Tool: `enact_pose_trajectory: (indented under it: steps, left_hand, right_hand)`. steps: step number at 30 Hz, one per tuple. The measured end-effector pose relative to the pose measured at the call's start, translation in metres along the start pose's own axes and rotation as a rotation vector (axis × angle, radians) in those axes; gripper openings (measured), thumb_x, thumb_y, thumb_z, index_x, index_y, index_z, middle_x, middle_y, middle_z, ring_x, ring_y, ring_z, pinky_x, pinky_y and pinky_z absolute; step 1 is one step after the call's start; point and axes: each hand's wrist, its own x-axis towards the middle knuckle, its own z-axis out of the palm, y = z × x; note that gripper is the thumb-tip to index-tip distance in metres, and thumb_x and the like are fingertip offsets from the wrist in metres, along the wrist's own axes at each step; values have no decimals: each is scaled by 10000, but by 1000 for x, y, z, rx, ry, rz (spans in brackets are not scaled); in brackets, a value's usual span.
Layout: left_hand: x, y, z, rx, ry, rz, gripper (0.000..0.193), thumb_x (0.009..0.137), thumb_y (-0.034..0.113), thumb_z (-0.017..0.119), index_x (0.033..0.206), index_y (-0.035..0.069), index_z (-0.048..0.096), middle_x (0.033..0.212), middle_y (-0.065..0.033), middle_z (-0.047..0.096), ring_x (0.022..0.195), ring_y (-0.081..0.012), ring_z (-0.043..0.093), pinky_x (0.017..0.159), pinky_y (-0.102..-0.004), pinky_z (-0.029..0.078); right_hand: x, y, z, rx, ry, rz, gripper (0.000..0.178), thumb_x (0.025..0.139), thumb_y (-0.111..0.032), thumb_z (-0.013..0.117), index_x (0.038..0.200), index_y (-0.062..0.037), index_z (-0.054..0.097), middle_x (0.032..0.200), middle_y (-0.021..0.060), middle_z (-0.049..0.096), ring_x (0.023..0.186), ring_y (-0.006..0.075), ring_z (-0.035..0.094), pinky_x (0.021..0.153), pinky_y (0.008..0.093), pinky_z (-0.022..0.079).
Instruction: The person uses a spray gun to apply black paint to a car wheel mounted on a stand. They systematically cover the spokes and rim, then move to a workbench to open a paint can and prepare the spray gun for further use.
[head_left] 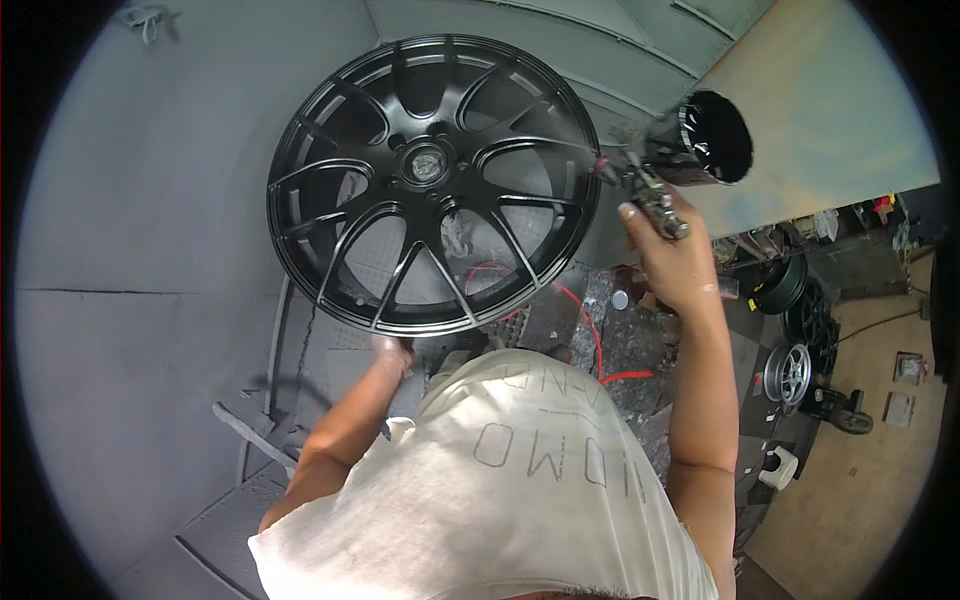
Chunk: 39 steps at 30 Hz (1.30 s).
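A glossy black multi-spoke wheel rim (420, 215) faces up in front of me, with its round hub in the middle. My right hand (670, 245) is wrapped round a spray gun (645, 195). The gun's nozzle end points left, close to the right edge of the rim. On top of the gun sits a dark paint cup (690, 150), open-mouthed, with glossy black paint on its wall. A faint pale streak shows between nozzle and rim. My left hand (394, 350) is at the rim's near edge, its fingers hidden beneath the wheel.
A red hose (598, 340) curves across the paint-spotted floor below the rim. Grey walls (150, 220) stand to the left. Farther right are a silver wheel (790, 374), dark wheels (812, 320) and a white stool (778, 467). A grey bar (250, 432) lies lower left.
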Motion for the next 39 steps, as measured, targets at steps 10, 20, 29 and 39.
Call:
enact_pose_trajectory:
  steps: [10, 20, 29, 39]
  left_hand:
    - [-35, -53, -21, -22, -84, -108, 335, 1020, 356, 456, 1141, 103, 640, 1062, -68, 681, 929, -225, 677, 648, -342, 616]
    - [-33, -50, -21, 71, 153, 145, 224, 1055, 250, 367, 1077, 137, 559, 959, -48, 641, 801, -155, 610, 556, -292, 531]
    - [-67, -80, -16, 101, 88, 179, 238, 1084, 344, 437, 1153, 152, 558, 976, -2, 604, 805, -128, 594, 677, -301, 561]
    - [-71, -101, -14, 69, 17, 139, 182, 1086, 315, 436, 1083, 165, 540, 910, 11, 591, 751, -126, 583, 583, -263, 517]
  right_hand:
    - [-5, 27, -37, 41, 176, -20, 463, 938, -106, 661, 1390, -52, 569, 792, 11, 607, 690, 101, 546, 684, 291, 502]
    - [-43, 12, -38, 270, -382, -67, 448, 935, -106, 675, 1366, -28, 579, 780, -16, 609, 659, 62, 543, 556, 226, 440]
    - [-94, 21, -40, 476, -1026, -26, 602, 920, -250, 731, 1410, 30, 519, 875, 27, 675, 709, 63, 586, 592, 197, 470]
    - [-81, 21, -6, 211, -737, -350, 465, 907, -93, 712, 1342, 7, 580, 956, 105, 712, 813, 132, 622, 808, 284, 506]
